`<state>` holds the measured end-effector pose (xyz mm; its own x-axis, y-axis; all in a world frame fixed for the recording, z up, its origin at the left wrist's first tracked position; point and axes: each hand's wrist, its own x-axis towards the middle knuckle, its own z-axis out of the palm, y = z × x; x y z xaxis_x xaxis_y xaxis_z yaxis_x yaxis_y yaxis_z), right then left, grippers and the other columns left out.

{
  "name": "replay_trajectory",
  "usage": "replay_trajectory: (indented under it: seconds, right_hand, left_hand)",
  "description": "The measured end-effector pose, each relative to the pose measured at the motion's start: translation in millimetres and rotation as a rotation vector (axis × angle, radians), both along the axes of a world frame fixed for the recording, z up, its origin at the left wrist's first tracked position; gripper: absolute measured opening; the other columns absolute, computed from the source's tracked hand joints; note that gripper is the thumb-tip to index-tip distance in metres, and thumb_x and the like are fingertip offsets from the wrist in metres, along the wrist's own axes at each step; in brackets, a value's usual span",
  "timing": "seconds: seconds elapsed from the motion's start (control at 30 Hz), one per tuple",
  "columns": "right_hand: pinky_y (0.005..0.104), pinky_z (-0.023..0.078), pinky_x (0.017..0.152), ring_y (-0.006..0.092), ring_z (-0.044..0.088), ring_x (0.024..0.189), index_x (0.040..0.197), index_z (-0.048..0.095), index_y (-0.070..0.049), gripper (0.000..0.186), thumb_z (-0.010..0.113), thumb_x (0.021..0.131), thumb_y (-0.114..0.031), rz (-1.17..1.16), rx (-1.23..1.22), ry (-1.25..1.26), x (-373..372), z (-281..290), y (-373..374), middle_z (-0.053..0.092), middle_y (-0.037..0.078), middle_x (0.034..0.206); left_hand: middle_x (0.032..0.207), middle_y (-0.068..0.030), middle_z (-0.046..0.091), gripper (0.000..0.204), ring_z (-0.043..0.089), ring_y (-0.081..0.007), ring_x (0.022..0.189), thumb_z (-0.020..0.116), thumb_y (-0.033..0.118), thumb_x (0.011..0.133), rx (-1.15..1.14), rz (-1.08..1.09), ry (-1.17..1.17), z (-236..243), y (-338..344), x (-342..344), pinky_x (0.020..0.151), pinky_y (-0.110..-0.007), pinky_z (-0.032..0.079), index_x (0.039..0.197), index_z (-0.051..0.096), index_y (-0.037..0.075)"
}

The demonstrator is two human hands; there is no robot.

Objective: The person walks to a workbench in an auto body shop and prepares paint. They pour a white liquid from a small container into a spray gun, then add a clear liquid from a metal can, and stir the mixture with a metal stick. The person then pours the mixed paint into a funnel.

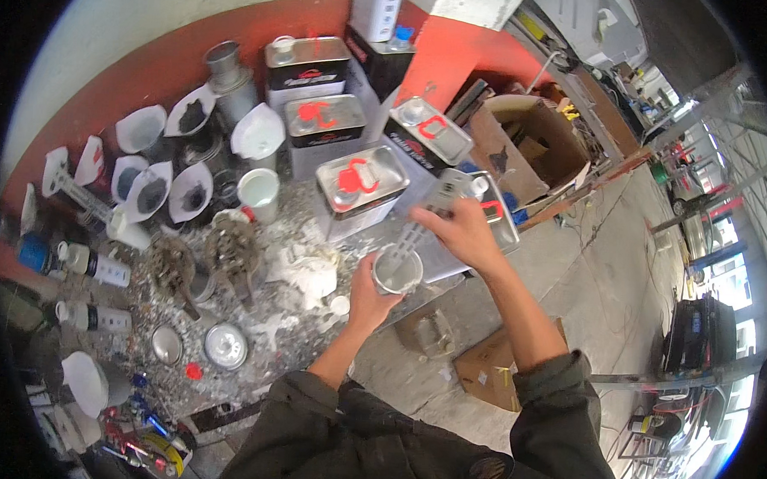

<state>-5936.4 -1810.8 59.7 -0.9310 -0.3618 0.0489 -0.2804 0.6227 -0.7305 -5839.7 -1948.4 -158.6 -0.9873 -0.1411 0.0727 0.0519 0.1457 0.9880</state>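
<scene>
My left hand [371,297] is wrapped round the side of a pale mixing cup [397,274] at the front edge of the bench. A translucent mixing stick [407,239] with holes along it slants down into the cup. My right hand [465,233] grips it from above, fingers closed near its upper end. A broad grey translucent shape shows beside those fingers; blur hides whether it belongs to the stick. What lies in the bottom of the cup is hard to make out. Just behind the cup stands a rectangular metal can [364,183] with a red mark on top.
More metal cans [324,121] stand behind. Paper strainers [192,111] in cups and two crusted brush-like bundles [233,250] fill the left. Crumpled white paper [305,275], a round lid [226,346] and bottles [96,264] lie about the stained bench. Cardboard boxes [489,368] sit on the floor.
</scene>
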Motion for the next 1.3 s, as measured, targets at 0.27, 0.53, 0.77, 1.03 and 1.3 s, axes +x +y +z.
replay_trajectory:
  seconds: [0.27, 0.53, 0.77, 1.03, 1.3]
  right_hand:
    - [0.0436, 0.056, 0.073, 0.0321, 0.072, 0.078, 0.095, 0.077, -0.001, 0.048, 0.084, 0.073, -0.043, 0.045, 0.027, 0.046, -113, -52, -12, 0.072, 0.02, 0.081]
    - [0.0441, 0.052, 0.099, 0.0382, 0.067, 0.113, 0.134, 0.06, -0.001, 0.075, 0.084, 0.072, -0.035, 0.092, -0.004, 0.164, -110, -71, -13, 0.068, 0.022, 0.123]
    - [0.0325, 0.057, 0.08, 0.0159, 0.07, 0.084, 0.134, 0.061, -0.004, 0.056, 0.081, 0.083, -0.014, -0.076, -0.137, 0.151, -46, -17, 73, 0.069, 0.013, 0.121]
    - [0.0246, 0.051, 0.071, 0.0091, 0.063, 0.085, 0.128, 0.065, 0.001, 0.034, 0.069, 0.095, -0.006, -0.287, -0.542, 0.061, 32, -3, 108, 0.074, 0.009, 0.108]
    - [0.0237, 0.048, 0.06, 0.0093, 0.061, 0.069, 0.105, 0.07, -0.001, 0.012, 0.069, 0.096, -0.008, -0.102, -0.666, -0.212, 83, -116, 12, 0.068, 0.004, 0.081]
  left_hand:
    - [0.134, -0.0189, 0.053, 0.093, 0.053, -0.035, 0.127, 0.093, 0.007, 0.063, 0.208, 0.228, 0.014, -47, 69, -78, 0.111, -0.045, 0.04, 0.141, 0.043, -0.001]
    - [0.135, -0.0199, 0.051, 0.096, 0.051, -0.0366, 0.129, 0.094, 0.006, 0.061, 0.008, 0.326, -0.008, -57, 49, -90, 0.112, -0.046, 0.038, 0.141, 0.042, -0.002]
    - [0.133, -0.0202, 0.053, 0.088, 0.053, -0.0364, 0.125, 0.093, 0.009, 0.062, 0.008, 0.325, 0.003, -55, 50, -87, 0.109, -0.047, 0.04, 0.136, 0.047, -0.003]
    - [0.144, -0.0178, 0.043, 0.091, 0.051, -0.0312, 0.131, 0.088, 0.018, 0.082, 0.082, 0.176, -0.085, -9, 10, 9, 0.105, -0.047, 0.049, 0.152, 0.032, 0.006]
    - [0.09, -0.005, 0.072, 0.027, 0.067, -0.0113, 0.085, 0.069, 0.024, 0.102, 0.162, 0.317, -0.479, 33, -121, 241, 0.076, -0.031, 0.056, 0.111, 0.068, -0.001]
